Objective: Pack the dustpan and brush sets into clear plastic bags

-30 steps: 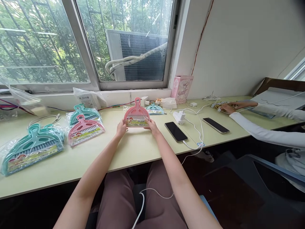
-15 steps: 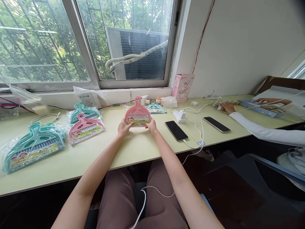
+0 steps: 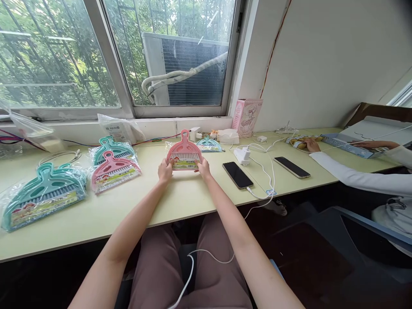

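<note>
A pink dustpan and brush set (image 3: 185, 151) in clear wrapping stands upright before me, its handle pointing up and a printed label across the bristles. My left hand (image 3: 165, 171) grips its lower left corner, and my right hand (image 3: 203, 167) grips the lower right. Behind it lies a small teal dustpan set (image 3: 209, 144). To the left is another wrapped pink dustpan set (image 3: 115, 171), partly over a teal set (image 3: 111, 150). Nearer the left edge lie wrapped teal dustpan sets (image 3: 45, 193), overlapping each other.
A phone (image 3: 238, 175) with a white cable and a second phone (image 3: 292, 167) lie to the right, near a white power strip (image 3: 242, 156). A pink box (image 3: 247, 118) stands by the wall. At far right a co-worker's hand (image 3: 312, 145) touches yellowish items beside an open box.
Both thumbs have shifted outward along the label of the pink set, so more of its print shows. The co-worker's hands have moved slightly.
</note>
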`<state>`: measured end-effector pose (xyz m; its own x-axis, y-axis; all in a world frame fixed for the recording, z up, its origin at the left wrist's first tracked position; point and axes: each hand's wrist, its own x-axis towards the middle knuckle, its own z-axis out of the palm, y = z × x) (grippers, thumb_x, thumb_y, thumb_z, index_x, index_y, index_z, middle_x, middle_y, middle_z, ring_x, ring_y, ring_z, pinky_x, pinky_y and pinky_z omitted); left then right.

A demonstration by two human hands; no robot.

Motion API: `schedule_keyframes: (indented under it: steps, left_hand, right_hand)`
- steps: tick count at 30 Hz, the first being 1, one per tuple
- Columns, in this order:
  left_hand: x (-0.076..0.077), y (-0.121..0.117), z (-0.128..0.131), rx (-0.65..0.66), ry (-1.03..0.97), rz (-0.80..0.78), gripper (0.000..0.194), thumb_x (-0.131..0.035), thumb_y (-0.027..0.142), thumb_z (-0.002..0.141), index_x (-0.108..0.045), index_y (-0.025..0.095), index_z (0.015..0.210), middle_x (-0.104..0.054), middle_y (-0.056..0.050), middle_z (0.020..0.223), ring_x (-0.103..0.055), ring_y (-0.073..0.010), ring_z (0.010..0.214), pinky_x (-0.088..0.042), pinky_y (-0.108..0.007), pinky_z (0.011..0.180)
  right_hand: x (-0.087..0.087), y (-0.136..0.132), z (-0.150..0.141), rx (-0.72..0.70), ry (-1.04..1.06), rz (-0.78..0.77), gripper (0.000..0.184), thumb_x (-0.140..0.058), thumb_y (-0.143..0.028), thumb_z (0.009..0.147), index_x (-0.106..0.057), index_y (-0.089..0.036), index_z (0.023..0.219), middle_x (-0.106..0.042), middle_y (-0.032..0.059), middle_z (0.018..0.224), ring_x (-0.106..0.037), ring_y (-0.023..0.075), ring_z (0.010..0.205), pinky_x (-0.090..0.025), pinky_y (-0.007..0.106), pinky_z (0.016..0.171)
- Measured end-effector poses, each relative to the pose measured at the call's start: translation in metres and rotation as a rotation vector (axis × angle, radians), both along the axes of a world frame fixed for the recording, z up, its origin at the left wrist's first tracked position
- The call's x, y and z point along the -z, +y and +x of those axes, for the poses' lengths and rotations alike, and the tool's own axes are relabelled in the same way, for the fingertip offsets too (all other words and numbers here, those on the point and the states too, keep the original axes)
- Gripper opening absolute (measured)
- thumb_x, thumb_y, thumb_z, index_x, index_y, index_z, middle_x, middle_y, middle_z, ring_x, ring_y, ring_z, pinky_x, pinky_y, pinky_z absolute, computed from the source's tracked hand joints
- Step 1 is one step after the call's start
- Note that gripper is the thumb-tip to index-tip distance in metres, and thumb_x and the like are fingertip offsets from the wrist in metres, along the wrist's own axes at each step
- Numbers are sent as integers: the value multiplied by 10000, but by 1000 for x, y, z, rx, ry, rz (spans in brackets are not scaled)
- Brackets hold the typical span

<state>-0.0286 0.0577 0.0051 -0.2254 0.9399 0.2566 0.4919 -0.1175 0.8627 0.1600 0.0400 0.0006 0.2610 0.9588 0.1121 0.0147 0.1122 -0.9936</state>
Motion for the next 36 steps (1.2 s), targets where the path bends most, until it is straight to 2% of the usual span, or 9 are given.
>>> schedule_keyframes:
  steps: [12, 15, 19, 25, 30, 32, 36]
  left_hand:
    - [9, 8, -4, 60, -134, 12, 300, -457, 459, 933, -587, 193, 883, -648, -59, 862, -623, -165, 677, -497, -247, 485]
    - [7, 10, -8, 23, -118, -10, 282, -489, 430, 911, -596, 175, 853, -638, -64, 844, -616, -161, 681, -498, -232, 460]
    - [5, 10, -11, 7, -121, -24, 286, -504, 424, 891, -613, 163, 845, -649, -68, 834, -621, -167, 699, -504, -220, 446]
    - [0, 5, -4, 81, -165, -28, 294, -528, 425, 852, -636, 152, 869, -661, -68, 832, -583, -137, 598, -496, -232, 441]
    - [1, 9, -4, 202, -260, -82, 278, -544, 407, 852, -615, 141, 893, -633, -32, 752, -460, -64, 423, -496, -231, 434]
    - [3, 11, -4, 209, -272, -91, 273, -546, 403, 855, -604, 144, 918, -645, -39, 805, -481, -65, 451, -502, -221, 428]
    - [7, 14, -4, 184, -273, -53, 260, -518, 382, 870, -597, 152, 963, -646, -61, 911, -586, -119, 651, -507, -195, 423]
  right_hand:
    - [-2, -2, 0, 5, 1, 16, 230, -611, -368, 923, -632, -183, 1058, -679, 56, 1026, -653, 126, 727, -576, 194, 467]
    - [-2, -4, -1, -61, 17, 9, 272, -589, -422, 947, -613, -176, 1061, -681, 66, 1056, -692, 130, 747, -548, 165, 446]
    - [-3, -6, -2, -152, 71, -13, 364, -521, -519, 979, -588, -182, 1099, -681, 80, 1090, -706, 119, 573, -473, 168, 383]
    - [-2, -3, 2, 43, -10, -59, 260, -465, -386, 1019, -616, -175, 1023, -688, 79, 1042, -644, 102, 455, -443, 198, 365]
    - [1, 0, 5, 83, -16, -58, 287, -495, -434, 1002, -638, -186, 1021, -692, 62, 960, -654, 117, 473, -440, 201, 376]
    - [3, 1, 5, 77, -26, -60, 293, -479, -427, 1008, -636, -182, 1038, -696, 73, 1009, -669, 118, 496, -425, 191, 367]
    - [2, 0, 5, 2, 10, -51, 328, -450, -440, 1018, -617, -174, 1111, -692, 99, 1114, -694, 121, 521, -402, 176, 345]
